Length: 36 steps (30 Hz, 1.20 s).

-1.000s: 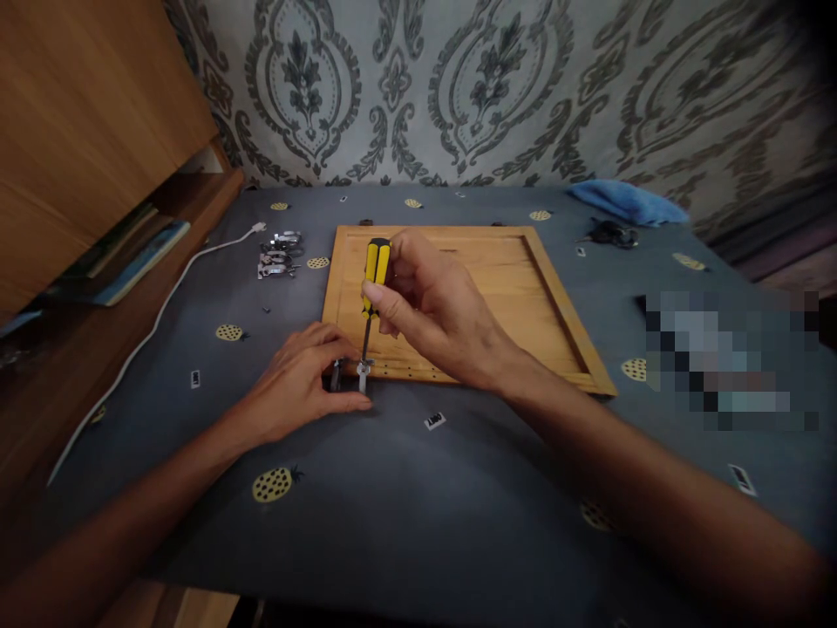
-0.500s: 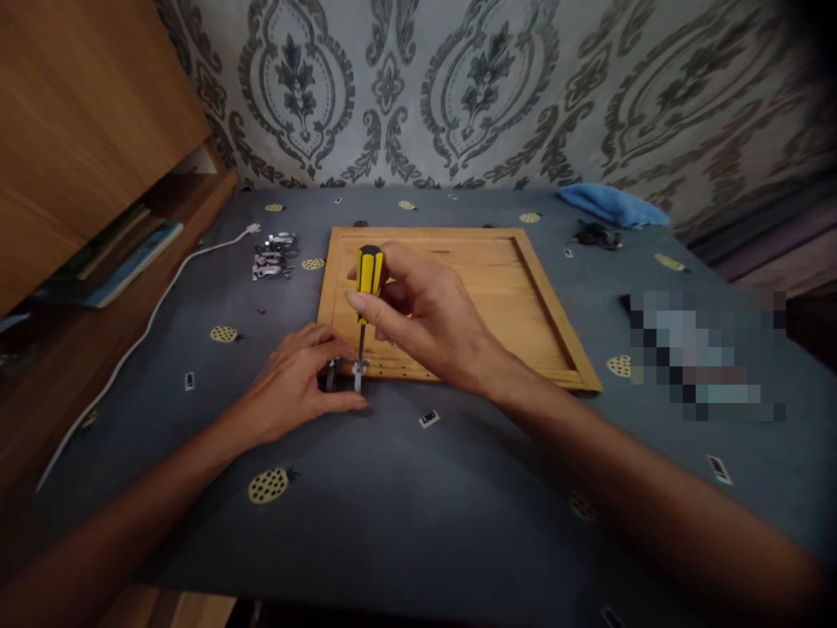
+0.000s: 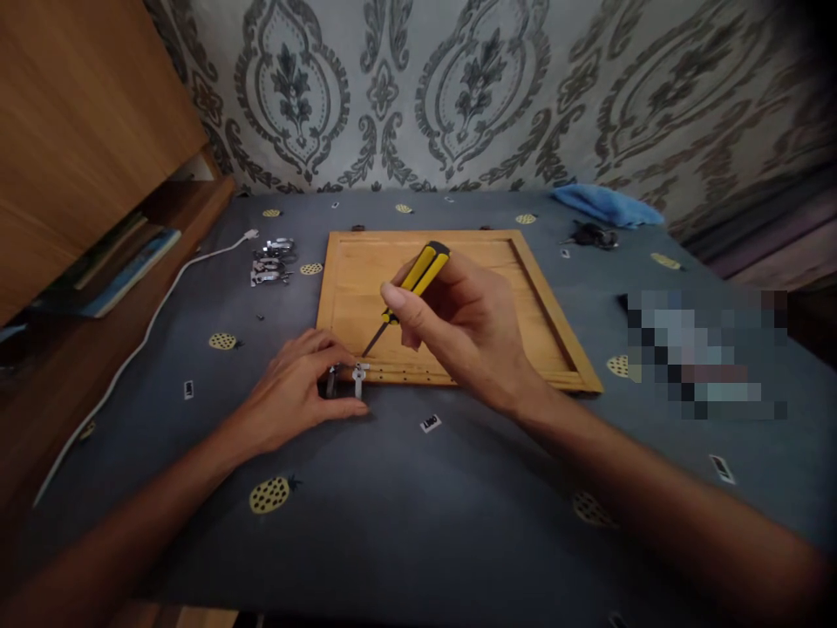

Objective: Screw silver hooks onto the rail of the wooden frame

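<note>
A yellow and black screwdriver is held in my right hand, tilted with its shaft pointing down to the left. Its tip is close to a silver metal hinge at the near left edge of a wooden panel with a raised frame. Whether the tip touches the hinge I cannot tell. My left hand is closed around the hinge, fingers on the panel side and thumb on the near side. Small dark holes dot the panel's near rail.
More metal hinges lie left of the panel, with a small screw nearer me. A white cable runs along the left beside a wooden shelf. At the right are a blue cloth, a black cord and a blurred-out object.
My right hand has moved right, and the screwdriver has gone from nearly upright to tilted, its tip off the hinge's earlier contact spot. My left hand stays at the hinge.
</note>
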Tool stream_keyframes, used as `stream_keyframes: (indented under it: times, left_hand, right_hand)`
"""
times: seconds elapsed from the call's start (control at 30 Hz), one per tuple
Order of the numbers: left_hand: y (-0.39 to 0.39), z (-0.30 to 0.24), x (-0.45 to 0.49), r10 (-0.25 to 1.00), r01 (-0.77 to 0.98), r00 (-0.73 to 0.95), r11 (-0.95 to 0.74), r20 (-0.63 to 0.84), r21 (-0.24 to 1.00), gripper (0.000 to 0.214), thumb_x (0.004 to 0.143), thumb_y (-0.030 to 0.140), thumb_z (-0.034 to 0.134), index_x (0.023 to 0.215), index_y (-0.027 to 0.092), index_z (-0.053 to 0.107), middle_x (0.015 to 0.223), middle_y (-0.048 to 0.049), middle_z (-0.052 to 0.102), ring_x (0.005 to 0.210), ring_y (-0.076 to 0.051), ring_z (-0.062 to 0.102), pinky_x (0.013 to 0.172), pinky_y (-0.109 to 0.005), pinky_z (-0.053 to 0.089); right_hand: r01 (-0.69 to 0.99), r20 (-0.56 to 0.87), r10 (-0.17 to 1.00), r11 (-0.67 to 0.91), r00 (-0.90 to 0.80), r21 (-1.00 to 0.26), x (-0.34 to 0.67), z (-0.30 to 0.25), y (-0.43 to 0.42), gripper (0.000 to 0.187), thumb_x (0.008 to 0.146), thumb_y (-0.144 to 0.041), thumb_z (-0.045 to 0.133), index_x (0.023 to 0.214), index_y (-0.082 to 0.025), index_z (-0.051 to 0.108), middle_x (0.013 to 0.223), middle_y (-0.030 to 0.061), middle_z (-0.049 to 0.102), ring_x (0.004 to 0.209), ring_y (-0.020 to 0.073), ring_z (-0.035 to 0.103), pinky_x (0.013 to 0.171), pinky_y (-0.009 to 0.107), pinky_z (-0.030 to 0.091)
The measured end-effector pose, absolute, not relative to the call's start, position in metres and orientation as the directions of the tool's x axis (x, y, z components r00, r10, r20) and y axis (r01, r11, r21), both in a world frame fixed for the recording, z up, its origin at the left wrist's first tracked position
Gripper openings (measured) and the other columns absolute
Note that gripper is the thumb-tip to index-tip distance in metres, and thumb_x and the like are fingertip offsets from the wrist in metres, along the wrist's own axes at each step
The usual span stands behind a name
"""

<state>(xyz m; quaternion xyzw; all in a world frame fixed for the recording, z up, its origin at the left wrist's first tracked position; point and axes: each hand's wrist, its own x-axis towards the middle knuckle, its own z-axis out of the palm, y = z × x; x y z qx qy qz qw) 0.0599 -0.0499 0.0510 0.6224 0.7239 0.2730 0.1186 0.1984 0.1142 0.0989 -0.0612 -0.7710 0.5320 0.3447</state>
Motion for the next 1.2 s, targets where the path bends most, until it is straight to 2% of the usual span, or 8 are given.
stream_keyframes:
  times: [0.23,0.4,0.63,0.87,1.2]
  left_hand:
    - [-0.05,0.051,0.06,0.965,0.838,-0.197,0.074,0.173,0.54,0.041,0.078,0.05,0.081,0.105,0.022,0.069,0.11,-0.0049,0.065,0.1,-0.026,0.06,0.087,-0.043,0.049]
    - [-0.05,0.052,0.06,0.963,0.836,-0.193,0.062,0.187,0.545,0.041,0.079,0.049,0.082,0.106,0.021,0.069,0.107,-0.0043,0.065,0.1,-0.025,0.059,0.087,-0.043,0.049]
    - [-0.051,0.051,0.06,0.963,0.837,-0.193,0.062,0.187,0.543,0.04,0.081,0.052,0.078,0.107,0.022,0.069,0.109,-0.0046,0.064,0.103,-0.026,0.059,0.091,-0.044,0.048]
    - [-0.052,0.052,0.063,0.967,0.854,-0.195,0.086,0.162,0.514,0.038,0.083,0.049,0.077,0.108,0.023,0.067,0.11,-0.0039,0.065,0.101,-0.025,0.059,0.089,-0.043,0.047]
    - [-0.053,0.052,0.062,0.967,0.851,-0.181,0.063,0.178,0.522,0.038,0.084,0.05,0.076,0.11,0.024,0.066,0.111,-0.0029,0.063,0.1,-0.024,0.058,0.087,-0.04,0.047]
  right_hand:
    - [-0.2,0.434,0.474,0.465,-0.766,-0.862,0.204,0.086,0.116,0.034,0.089,-0.05,0.07,0.082,-0.02,0.056,0.066,-0.003,0.052,0.058,0.0113,0.048,0.051,0.027,0.037]
    - [-0.217,0.433,0.406,0.477,-0.805,-0.852,0.199,0.087,0.116,0.033,0.091,-0.05,0.068,0.084,-0.019,0.057,0.069,-0.002,0.054,0.061,0.0112,0.05,0.055,0.027,0.04]
    - [-0.165,0.432,0.358,0.581,-0.828,-0.797,0.199,0.085,0.12,0.034,0.095,-0.05,0.061,0.088,-0.017,0.058,0.067,-0.0019,0.054,0.061,0.0111,0.049,0.055,0.027,0.038]
    - [-0.139,0.432,0.376,0.601,-0.82,-0.787,0.199,0.083,0.125,0.036,0.094,-0.052,0.062,0.085,-0.018,0.057,0.064,-0.0027,0.053,0.058,0.0111,0.047,0.053,0.028,0.035]
    - [-0.146,0.415,0.421,0.539,-0.807,-0.83,0.2,0.085,0.124,0.038,0.091,-0.055,0.066,0.079,-0.02,0.054,0.062,-0.0033,0.055,0.056,0.0111,0.051,0.052,0.028,0.037]
